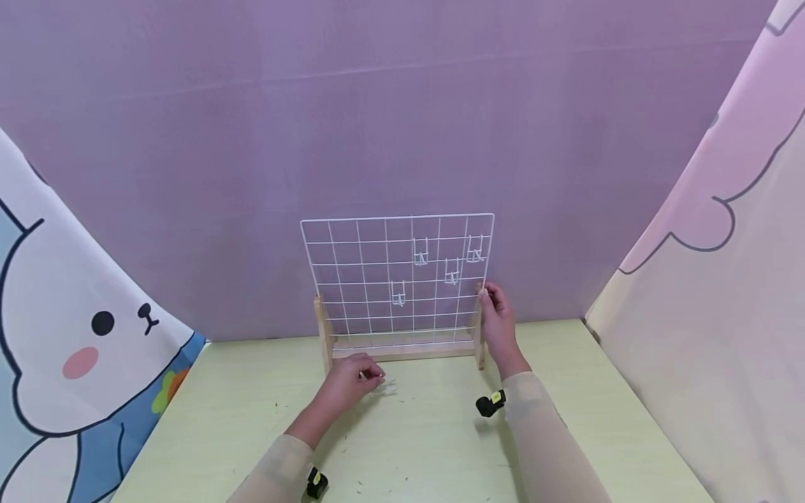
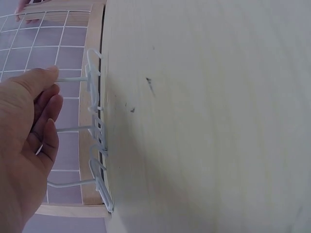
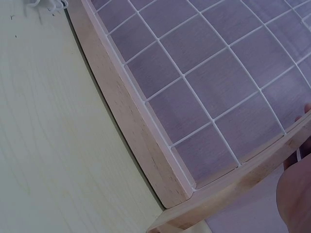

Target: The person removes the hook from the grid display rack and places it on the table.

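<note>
A white wire grid rack (image 1: 397, 217) stands upright in a wooden frame (image 1: 402, 354). Several white wire hooks (image 1: 421, 259) hang on its middle and right part. In front of the frame's lower left, my left hand (image 1: 349, 381) holds a few loose white hooks (image 2: 92, 82); thumb and fingers pinch their stems, and their bent ends point away from the palm. My right hand (image 1: 501, 328) grips the rack's right edge at the top of the wooden side post (image 1: 480, 335), thumb in front. Its fingers are partly hidden by the post in the right wrist view.
The pale wooden table (image 1: 251, 391) carries small dark specks. Behind the rack hangs a purple backdrop (image 1: 402, 140). Printed cloth with a cartoon animal (image 1: 82, 300) borders the left side, and a pink and cream cloth (image 1: 698, 314) the right.
</note>
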The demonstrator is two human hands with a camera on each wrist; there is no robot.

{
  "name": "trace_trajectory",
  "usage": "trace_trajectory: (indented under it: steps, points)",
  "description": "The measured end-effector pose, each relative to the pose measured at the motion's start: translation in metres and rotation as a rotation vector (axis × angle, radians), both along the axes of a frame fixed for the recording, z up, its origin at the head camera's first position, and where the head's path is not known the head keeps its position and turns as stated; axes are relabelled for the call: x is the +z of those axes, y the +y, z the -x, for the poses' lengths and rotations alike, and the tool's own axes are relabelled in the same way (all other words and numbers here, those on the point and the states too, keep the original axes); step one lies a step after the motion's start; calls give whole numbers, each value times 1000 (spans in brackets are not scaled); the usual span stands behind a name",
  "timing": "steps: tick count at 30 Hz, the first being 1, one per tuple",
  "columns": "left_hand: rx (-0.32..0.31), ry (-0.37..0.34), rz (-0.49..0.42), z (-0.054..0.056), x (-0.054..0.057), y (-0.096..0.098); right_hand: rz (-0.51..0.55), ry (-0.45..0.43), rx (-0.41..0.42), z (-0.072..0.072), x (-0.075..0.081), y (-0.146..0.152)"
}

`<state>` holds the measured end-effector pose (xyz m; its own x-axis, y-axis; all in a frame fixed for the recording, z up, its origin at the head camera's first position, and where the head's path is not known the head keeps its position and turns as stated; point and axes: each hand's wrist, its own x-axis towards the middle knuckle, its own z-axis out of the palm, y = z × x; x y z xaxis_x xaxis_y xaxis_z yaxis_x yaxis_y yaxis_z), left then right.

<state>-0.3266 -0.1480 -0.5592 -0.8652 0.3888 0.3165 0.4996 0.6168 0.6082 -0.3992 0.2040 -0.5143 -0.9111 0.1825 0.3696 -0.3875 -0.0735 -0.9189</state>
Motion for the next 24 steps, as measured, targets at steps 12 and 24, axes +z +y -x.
trace_trajectory:
  steps: [12,24]
  points:
    - [0,7,50,-1,-2,-1,-30,1,-18,2,-4,2]
    - [-3,-3,49,-3,1,-1,-32,-20,-10,0,-2,1]
